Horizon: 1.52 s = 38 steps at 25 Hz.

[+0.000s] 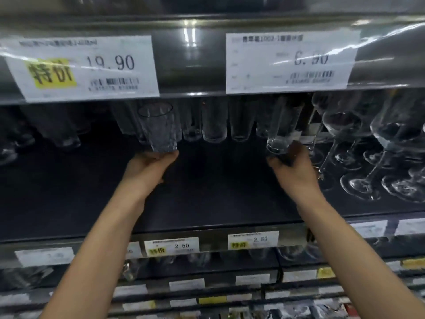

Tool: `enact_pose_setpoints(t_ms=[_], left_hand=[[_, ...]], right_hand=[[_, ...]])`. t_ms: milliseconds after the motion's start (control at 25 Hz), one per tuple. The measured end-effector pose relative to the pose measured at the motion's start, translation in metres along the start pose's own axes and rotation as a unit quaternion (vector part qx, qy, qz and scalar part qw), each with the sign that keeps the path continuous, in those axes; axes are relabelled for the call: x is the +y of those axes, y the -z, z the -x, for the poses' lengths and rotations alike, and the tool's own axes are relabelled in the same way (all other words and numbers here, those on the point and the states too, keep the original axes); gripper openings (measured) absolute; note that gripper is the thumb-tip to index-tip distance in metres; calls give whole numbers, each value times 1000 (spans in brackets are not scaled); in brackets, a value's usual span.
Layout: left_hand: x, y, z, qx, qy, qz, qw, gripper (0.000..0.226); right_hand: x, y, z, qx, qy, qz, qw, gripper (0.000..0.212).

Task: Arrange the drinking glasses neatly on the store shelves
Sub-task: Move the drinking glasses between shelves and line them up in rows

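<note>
Two glasses are, I judge, being placed: my left hand (151, 164) grips the base of a textured tumbler (158, 127) at the left end of the back row (213, 125), and my right hand (294, 166) grips a tall clear glass (282, 127) at that row's right end. Next, I reckon, each must settle upright, level with the row.

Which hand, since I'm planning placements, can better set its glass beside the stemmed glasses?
Probably right: the right hand holds a tall glass next to the stemmed glasses; the left hand holds its tumbler farther left.
</note>
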State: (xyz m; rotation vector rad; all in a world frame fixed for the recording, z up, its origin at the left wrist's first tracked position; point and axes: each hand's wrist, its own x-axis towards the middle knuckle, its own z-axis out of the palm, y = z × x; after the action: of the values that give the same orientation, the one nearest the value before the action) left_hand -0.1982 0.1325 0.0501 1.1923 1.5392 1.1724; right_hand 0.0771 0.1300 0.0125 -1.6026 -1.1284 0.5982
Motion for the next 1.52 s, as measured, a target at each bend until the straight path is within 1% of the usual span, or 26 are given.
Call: enact_pose_setpoints(t_ms=[40, 80, 120, 160, 200, 240, 320, 440, 480, 560, 640, 680, 760, 840, 920, 960, 1040, 1080, 1120, 1200, 1280, 1320, 1360, 1440, 1480, 1520], left_hand=[[0, -2, -6, 11, 10, -27, 1000, 19], [-2, -3, -14, 19, 21, -42, 999, 38], [-4, -6, -22, 31, 29, -48, 998, 64], [-5, -9, -29, 49, 31, -40, 998, 83], [-5, -12, -36, 72, 25, -22, 997, 91], [-4, -16, -41, 92, 15, -1, 996, 93], [-3, -26, -51, 112, -1, 32, 993, 95], [-1, -40, -61, 119, -28, 33, 992, 95], [-2, -42, -64, 122, -30, 38, 991, 96], [-5, -43, -71, 141, -38, 43, 988, 99], [-8, -40, -76, 164, -45, 28, 985, 105], [-8, -39, -75, 165, -45, 18, 985, 104], [-9, -36, -73, 164, -31, 2, 986, 95], [-8, -33, -65, 157, -26, -1, 987, 80], [-9, -30, -51, 128, -35, 8, 991, 62], [-10, -29, -41, 109, -37, 11, 993, 57], [-13, -26, -21, 71, -36, 28, 996, 54], [-11, -25, -9, 60, -37, 49, 996, 53], [-11, -22, 1, 57, -35, 77, 995, 46], [-7, -17, 23, 62, -38, 143, 987, 30], [-4, -7, 49, 70, -50, 196, 977, 26], [-4, -2, 62, 70, -57, 213, 973, 30], [-5, 2, 74, 69, -63, 226, 970, 39], [-8, 10, 100, 74, -64, 246, 964, 64], [-11, 12, 114, 81, -63, 253, 962, 73], [-13, 14, 127, 87, -64, 255, 961, 76]], right_hand=[[5, -3, -11, -3, -4, -11, 1000, 64], [10, -6, -21, -6, -12, -25, 1000, 77], [13, -9, -29, -7, -23, -41, 999, 86], [16, -11, -36, -4, -34, -56, 998, 87], [19, -13, -43, 5, -38, -78, 996, 82], [21, -14, -50, 16, -42, -95, 994, 74], [21, -13, -58, 34, -56, -112, 992, 66], [22, -14, -67, 49, -39, -89, 994, 48], [23, -16, -69, 53, -32, -78, 995, 46], [21, -18, -70, 67, -21, -64, 995, 49], [20, -20, -72, 73, -16, -80, 994, 54], [18, -20, -73, 77, -19, -99, 992, 55], [17, -21, -74, 81, -27, -114, 990, 60], [15, -20, -70, 65, -34, -92, 993, 71], [11, -19, -64, 47, -36, -48, 997, 69], [8, -17, -61, 34, -37, -54, 997, 63], [3, -14, -52, -2, -42, -94, 995, 46], [2, -13, -46, -26, -41, -108, 993, 42], [1, -12, -38, -54, -39, -112, 991, 42], [-2, -7, -17, -110, -48, -122, 985, 51], [-10, -4, 6, -171, -62, -178, 967, 37], [-17, -2, 18, -202, -80, -223, 950, 29], [-25, -1, 28, -238, -101, -250, 933, 24], [-42, 2, 52, -309, -106, -287, 901, 23], [-50, 2, 63, -332, -96, -297, 890, 23], [-55, 1, 73, -352, -89, -294, 884, 27]])
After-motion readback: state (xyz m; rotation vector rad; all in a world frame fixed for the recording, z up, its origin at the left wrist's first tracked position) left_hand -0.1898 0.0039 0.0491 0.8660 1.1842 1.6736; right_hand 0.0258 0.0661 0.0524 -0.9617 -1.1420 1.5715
